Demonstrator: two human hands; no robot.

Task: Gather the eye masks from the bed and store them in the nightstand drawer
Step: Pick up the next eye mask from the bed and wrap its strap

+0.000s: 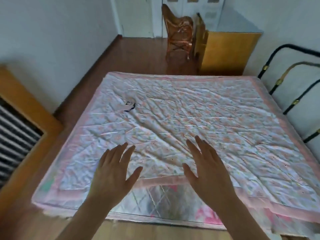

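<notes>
Left hand [112, 172] and right hand [206, 170] extended palm-down above the near edge of the bed [190, 118], fingers spread, each grip apart and empty. One eye mask [129, 106] lies far-left on the quilt, well apart from both.

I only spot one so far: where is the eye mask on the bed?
The eye mask lies on the quilt, far left, beyond the left hand.

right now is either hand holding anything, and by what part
Nothing is held. The left hand and right hand are both open and empty, fingers spread above the near edge of the bed. One eye mask lies untouched on the far left.
</notes>
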